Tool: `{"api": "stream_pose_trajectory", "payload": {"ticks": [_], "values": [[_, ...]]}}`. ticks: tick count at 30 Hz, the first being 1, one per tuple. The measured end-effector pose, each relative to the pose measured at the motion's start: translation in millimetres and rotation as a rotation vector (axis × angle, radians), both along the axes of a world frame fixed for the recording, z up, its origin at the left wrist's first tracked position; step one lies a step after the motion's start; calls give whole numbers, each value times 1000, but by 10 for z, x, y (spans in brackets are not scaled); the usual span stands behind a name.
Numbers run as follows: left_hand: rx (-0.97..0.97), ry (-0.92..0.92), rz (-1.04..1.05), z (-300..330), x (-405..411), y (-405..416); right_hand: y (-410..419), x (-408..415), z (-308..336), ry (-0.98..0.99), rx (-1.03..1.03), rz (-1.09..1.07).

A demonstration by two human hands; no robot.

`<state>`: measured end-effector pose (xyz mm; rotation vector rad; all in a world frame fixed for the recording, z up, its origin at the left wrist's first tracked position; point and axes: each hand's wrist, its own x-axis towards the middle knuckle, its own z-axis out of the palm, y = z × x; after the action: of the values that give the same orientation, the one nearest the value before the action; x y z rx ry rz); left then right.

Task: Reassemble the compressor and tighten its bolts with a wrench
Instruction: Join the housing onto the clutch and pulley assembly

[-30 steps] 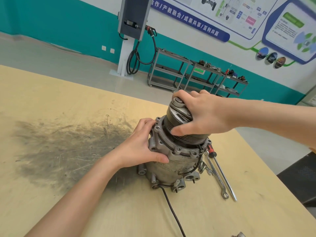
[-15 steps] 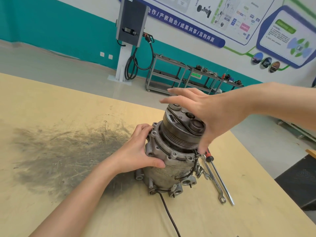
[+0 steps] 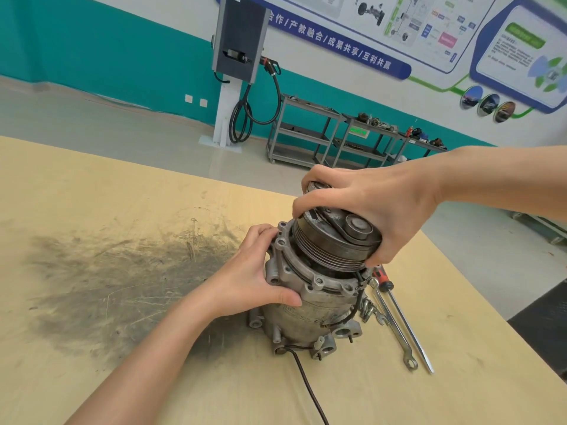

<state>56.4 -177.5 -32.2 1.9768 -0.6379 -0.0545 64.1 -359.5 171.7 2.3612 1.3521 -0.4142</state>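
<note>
Table stain: a dark grease smear (image 3: 122, 286) is lying on the wooden table (image 3: 92, 185), at the far left of my work.
Left hand: my left hand (image 3: 248, 277) is gripping the compressor (image 3: 310, 314) from its left side, fingers curled round the flange, thumb pressing on the front of the body.
Compressor: it is standing on its end near the middle of the table, its long axis leaning a little toward the right and away from me.
Right hand: my right hand (image 3: 377, 210) is coming over the top and holding the pulley (image 3: 328, 246), fingers spread round its rim, thumb hooked under the right edge.
Key relation: the pulley is sitting directly under my right palm, on the same leaning axis, so I judge any seating push must go along this axis.
Tools: the wrench (image 3: 392, 329) and a screwdriver (image 3: 405, 320) are lying just beside the compressor on the right, nearer to my right hand.
</note>
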Motion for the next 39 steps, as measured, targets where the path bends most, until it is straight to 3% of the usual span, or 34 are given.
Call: {"api": "stream_pose_trajectory", "payload": {"ticks": [14, 20, 32, 35, 39], "values": [[-5, 22, 22, 66, -47, 8, -64, 40, 17, 108, 118, -223], [57, 4, 39, 79, -62, -14, -140, 14, 50, 284, 259, -574], [139, 58, -76, 195, -98, 105, -176, -86, -104, 175, 275, -594], [-2, 29, -10, 357, -148, 167, -370, -114, -165, 221, 465, -549], [-126, -45, 35, 637, -277, 52, -690, -172, -469, 337, 1041, -621]]}}
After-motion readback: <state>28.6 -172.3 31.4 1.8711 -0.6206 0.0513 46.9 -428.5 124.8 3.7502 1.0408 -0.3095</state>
